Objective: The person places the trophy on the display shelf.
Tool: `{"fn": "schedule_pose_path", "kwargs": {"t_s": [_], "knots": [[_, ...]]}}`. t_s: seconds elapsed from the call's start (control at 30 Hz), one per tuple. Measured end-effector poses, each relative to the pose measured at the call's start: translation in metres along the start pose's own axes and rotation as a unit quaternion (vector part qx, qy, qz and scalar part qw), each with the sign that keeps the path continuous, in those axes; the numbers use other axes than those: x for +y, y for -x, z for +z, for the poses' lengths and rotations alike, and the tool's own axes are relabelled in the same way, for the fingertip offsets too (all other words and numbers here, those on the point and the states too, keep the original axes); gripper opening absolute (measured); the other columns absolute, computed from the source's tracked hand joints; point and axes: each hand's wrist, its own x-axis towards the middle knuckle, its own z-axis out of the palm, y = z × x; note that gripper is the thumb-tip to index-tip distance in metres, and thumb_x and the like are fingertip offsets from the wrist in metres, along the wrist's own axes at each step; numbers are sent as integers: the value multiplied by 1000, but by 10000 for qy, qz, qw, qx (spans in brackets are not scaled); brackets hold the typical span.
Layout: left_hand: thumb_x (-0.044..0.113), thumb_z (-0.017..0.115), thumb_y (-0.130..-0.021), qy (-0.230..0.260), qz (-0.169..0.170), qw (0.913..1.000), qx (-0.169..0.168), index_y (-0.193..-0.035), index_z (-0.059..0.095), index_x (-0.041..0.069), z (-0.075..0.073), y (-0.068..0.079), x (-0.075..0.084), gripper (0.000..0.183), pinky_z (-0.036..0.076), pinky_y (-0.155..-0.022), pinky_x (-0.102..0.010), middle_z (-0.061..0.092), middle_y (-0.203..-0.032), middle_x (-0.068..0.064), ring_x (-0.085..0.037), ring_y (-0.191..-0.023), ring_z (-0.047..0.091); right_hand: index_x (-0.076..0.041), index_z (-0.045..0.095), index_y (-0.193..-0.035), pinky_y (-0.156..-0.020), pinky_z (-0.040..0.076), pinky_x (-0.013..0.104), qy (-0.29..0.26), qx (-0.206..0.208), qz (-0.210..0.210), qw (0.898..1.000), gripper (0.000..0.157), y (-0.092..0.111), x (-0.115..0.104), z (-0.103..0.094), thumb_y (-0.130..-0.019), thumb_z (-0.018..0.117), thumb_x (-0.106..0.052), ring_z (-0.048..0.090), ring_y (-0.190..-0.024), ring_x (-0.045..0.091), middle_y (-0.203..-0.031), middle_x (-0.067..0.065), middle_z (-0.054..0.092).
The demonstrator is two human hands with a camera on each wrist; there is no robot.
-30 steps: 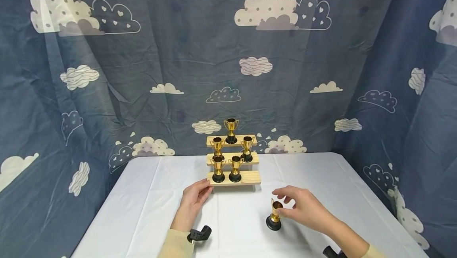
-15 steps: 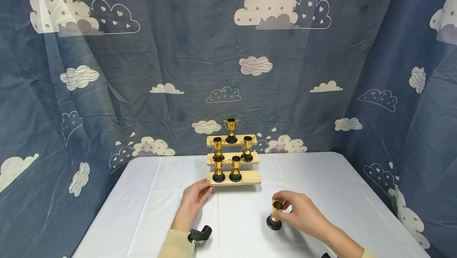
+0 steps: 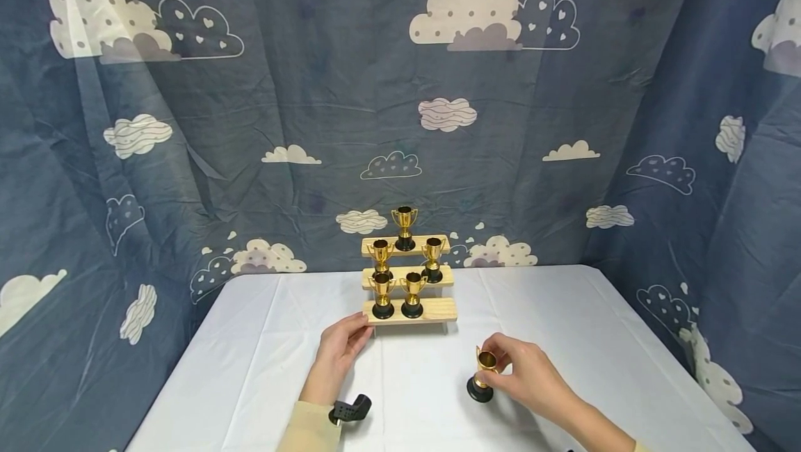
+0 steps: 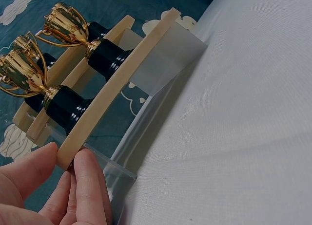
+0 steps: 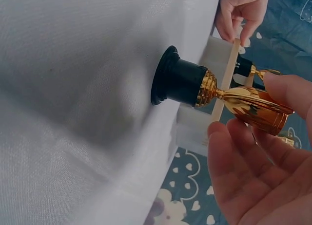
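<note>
A small gold trophy cup (image 3: 480, 391) with a black base is held by my right hand (image 3: 532, 375) at the front right of the table. In the right wrist view, the thumb lies on one side of the gold cup (image 5: 253, 105) and the fingers on the other; whether its base touches the cloth I cannot tell. My left hand (image 3: 338, 351) pinches the front left corner of a three-tier wooden display stand (image 3: 439, 310), thumb above the lowest board (image 4: 114, 91) and fingers below. Several matching trophies stand upright on it: one on top, two in the middle, two on the lowest board.
White cloth covers the table (image 3: 269, 368). Clear plastic side panels (image 4: 163, 59) support the stand's boards. A dark blue curtain (image 3: 332, 76) with cloud prints hangs behind and at the sides. To the right of the two lowest trophies, bare wood shows.
My right hand's fingers have come down and taken hold of the trophy cup, which stays at about the same spot. The left hand and the stand have not moved.
</note>
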Motion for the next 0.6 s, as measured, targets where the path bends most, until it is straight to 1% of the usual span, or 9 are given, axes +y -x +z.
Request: {"fn": "schedule_pose_path", "kwargs": {"t_s": [0.1,0.33,0.6], "knots": [[-8,70,-89,-6,-18,10000,12,-132,53,-16,0,-1,0,48,60,-88,-30,67,-104,-17,-20,-88,69,-28,64,-95,-66,49,24,-26,51,-18,10000,30,-1,0,1,-78,88,-26,59,-74,3,-82,-23,60],[-8,71,-87,51,-60,10000,39,-133,53,-16,0,-2,0,50,59,-88,-31,68,-101,-16,-20,-87,70,-27,66,-96,-66,52,26,-115,41,118,9999,30,-3,-1,2,-77,89,-26,59,-75,3,-84,-20,61],[-7,70,-89,24,-29,10000,-48,-135,50,-16,-1,-1,0,51,59,-89,-30,68,-102,-15,-19,-87,69,-26,70,-101,-60,52,21,-61,336,23,9994,33,-3,1,1,-75,90,-19,59,-77,4,-89,-18,61]]}}
